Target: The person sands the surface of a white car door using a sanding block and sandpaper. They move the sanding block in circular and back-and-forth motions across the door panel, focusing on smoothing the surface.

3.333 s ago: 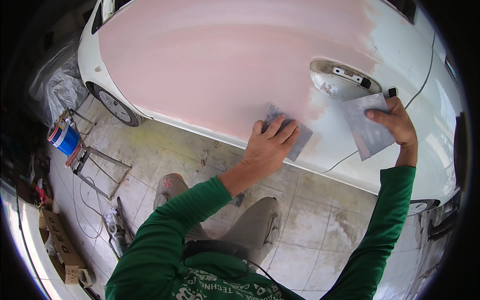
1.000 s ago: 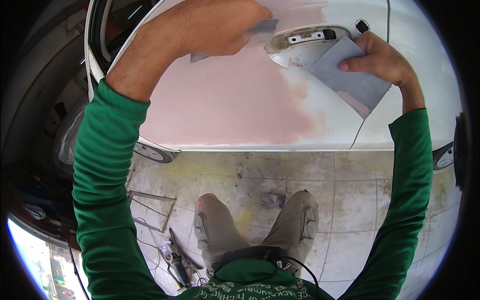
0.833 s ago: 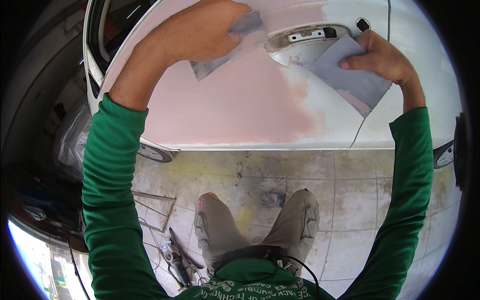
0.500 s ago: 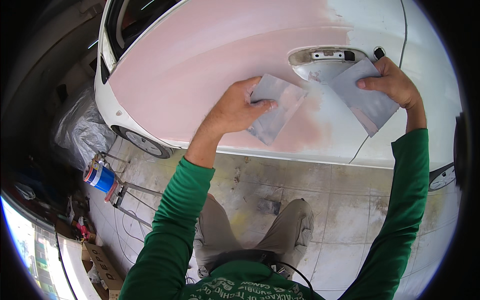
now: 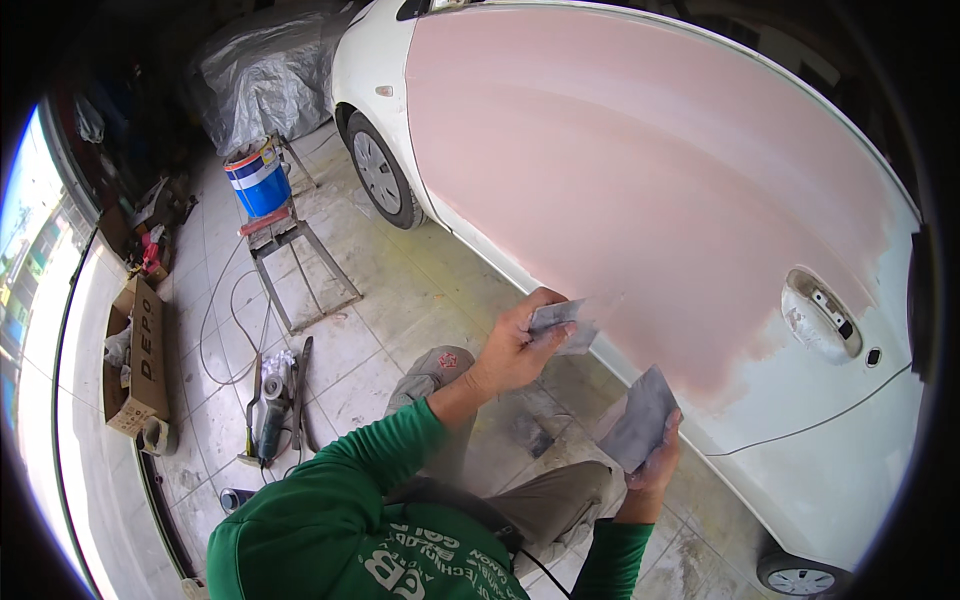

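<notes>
My left hand (image 5: pixel 512 350) pinches a flat grey sheet (image 5: pixel 560 318) between thumb and fingers, close to the lower edge of the car door. The sheet's far corner is blurred, with a pale haze around it. Lower and to the right, my right hand (image 5: pixel 655 465) grips a second grey sheet (image 5: pixel 638 420), slightly bowed and dusty. I cannot tell what either sheet is made of. Both are held apart from each other, in front of the white car's door (image 5: pixel 790 430), which has a large pink patch (image 5: pixel 620 200) and an uncovered handle recess (image 5: pixel 822 315).
A blue paint can (image 5: pixel 258 180) stands on a metal-legged stand (image 5: pixel 300 235) near the front wheel (image 5: pixel 378 170). An angle grinder (image 5: pixel 271 415) lies on the tiled floor at left, with a cardboard box (image 5: pixel 135 355) beyond. A dark block (image 5: pixel 532 435) lies between my legs.
My view has swung left toward the car's front. Both hands have come down and away from the door panel, still holding the grey sheets, and the right one has moved nearer my body.
</notes>
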### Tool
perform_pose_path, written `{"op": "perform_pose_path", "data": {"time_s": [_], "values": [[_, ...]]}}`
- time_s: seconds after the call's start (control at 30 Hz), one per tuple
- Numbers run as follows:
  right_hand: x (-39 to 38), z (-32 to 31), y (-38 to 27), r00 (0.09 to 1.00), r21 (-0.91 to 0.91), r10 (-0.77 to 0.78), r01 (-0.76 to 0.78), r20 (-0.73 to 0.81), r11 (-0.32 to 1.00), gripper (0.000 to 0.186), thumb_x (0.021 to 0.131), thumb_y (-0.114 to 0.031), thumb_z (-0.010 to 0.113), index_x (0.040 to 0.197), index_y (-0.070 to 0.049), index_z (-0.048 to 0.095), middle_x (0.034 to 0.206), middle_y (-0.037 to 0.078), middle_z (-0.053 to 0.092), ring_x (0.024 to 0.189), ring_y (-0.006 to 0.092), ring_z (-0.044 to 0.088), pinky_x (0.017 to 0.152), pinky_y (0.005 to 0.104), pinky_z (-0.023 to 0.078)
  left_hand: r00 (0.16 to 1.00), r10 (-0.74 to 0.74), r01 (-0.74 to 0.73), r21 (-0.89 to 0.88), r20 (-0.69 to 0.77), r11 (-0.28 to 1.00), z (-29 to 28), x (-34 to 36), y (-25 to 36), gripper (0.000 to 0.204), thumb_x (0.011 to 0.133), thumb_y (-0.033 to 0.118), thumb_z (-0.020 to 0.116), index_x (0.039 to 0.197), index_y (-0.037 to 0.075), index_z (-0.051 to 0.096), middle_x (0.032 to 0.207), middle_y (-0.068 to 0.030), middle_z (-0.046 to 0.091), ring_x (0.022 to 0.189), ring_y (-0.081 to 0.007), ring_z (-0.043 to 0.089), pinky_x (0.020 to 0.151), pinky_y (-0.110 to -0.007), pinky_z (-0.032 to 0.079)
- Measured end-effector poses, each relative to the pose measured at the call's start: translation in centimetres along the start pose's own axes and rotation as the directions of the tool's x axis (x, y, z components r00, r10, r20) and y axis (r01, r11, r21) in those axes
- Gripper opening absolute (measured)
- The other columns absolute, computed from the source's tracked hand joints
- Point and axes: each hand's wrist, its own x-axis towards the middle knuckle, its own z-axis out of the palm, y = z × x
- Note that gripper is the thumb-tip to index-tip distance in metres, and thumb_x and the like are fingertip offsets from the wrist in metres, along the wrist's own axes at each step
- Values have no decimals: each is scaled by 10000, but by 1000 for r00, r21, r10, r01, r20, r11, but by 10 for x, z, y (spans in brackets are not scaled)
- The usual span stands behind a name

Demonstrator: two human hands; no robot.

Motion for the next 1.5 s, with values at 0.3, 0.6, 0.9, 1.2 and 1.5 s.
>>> {"op": "perform_pose_path", "data": {"time_s": [0.3, 0.6, 0.9, 1.2, 1.5], "values": [[-8, 48, 46, 999, 374, -10, -8, 46, 927, 358, 1013, -237, 565, 1296, -19, 588, 1273, 107, 666, 1071, 210, 699, 846, 345, 619, 749, 315, -501, 187, 583, 845, -5, -24, -5, 664, 791, -51, 632, 1424, 145, 590, 1533, -125, 487, 1304, -341, 571, 1071, -432, 504], [-13, 52, 9, 972, -745, -183, 233, 150, 625, 487, 1058, -382, 539, 1230, 69, 607, 1030, 109, 669, 923, 184, 618, 819, 285, 491, 831, 188, -377, 282, 524, 883, -34, 8, -24, 670, 674, -103, 579, 1277, 159, 702, 1384, -58, 635, 1295, -320, 581, 1078, -443, 488], [4, 23, 20, 929, -110, -161, 131, -333, 985, 433, 1042, -297, 566, 1299, 52, 553, 1137, 139, 683, 1000, 259, 706, 800, 387, 594, 700, -53, -193, 259, 713, 947, -31, -53, -76, 560, 766, -20, 617, 1298, 149, 665, 1358, -91, 630, 1306, -333, 562, 1089, -462, 437], [-28, 8, 82, 961, 273, 243, -200, -134, 941, 458, 945, -241, 598, 1329, -2, 525, 1125, 123, 676, 905, 275, 705, 730, 386, 591, 809, 152, -86, -142, 568, 986, 10, -61, -68, 645, 876, 498, 698, 1397, 131, 600, 1489, -163, 482, 1395, -369, 449, 1130, -440, 390], [-43, 7, 33, 998, -666, -10, -29, -54, 745, 381, 1028, -324, 610, 1189, 20, 646, 1015, 67, 679, 890, 158, 629, 812, 292, 505, 780, 76, -307, 274, 621, 911, -11, -40, -75, 543, 851, 28, 678, 1382, 125, 619, 1397, -92, 596, 1307, -343, 534, 1100, -439, 435]]}}
